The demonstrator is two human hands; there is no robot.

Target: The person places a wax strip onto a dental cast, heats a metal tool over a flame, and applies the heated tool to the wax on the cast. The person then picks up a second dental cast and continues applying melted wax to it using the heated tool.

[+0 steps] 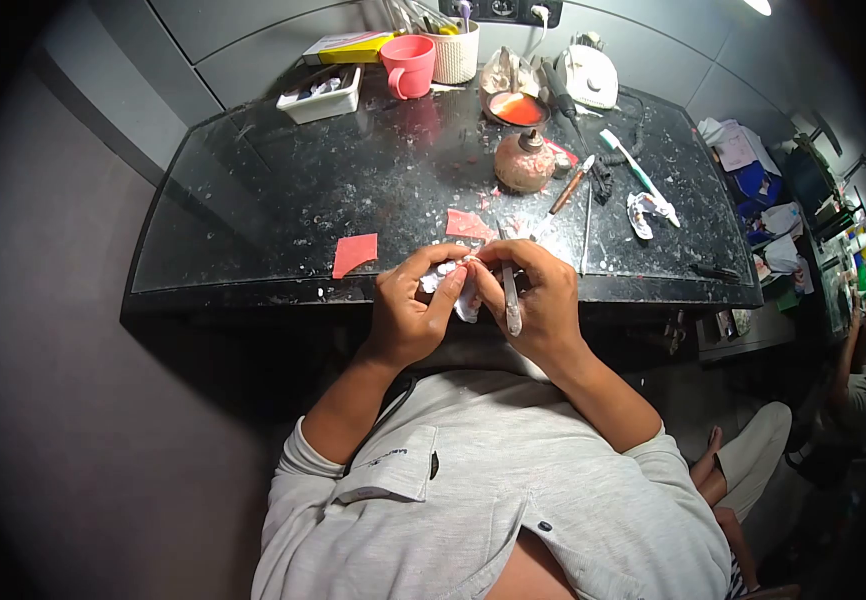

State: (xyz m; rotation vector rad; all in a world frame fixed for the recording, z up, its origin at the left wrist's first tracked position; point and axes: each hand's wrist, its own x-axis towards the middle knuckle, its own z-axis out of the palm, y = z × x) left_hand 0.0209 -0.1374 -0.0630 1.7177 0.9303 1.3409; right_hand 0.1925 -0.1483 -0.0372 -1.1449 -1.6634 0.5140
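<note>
My left hand (411, 312) is closed around a white plaster dental cast (467, 306), mostly hidden by the fingers, just in front of the bench edge. My right hand (545, 302) has its fingertips against the same piece. A metal carving tool (512, 300) is gripped in that hand, its handle pointing down towards me. Between the fingertips the detail is too small to make out. Two pieces of pink wax sheet lie close by: one sheet (356, 255) left of my hands, another sheet (468, 224) just beyond them.
Behind my hands stand a round spirit burner (524, 163) and a wooden-handled wax knife (572, 188). To the right lie a toothbrush (631, 160) and a white horseshoe-shaped piece (640, 217). A pink mug (409, 68), white tray (321, 103) and red-filled dish (516, 109) sit farther back. Another person sits at right.
</note>
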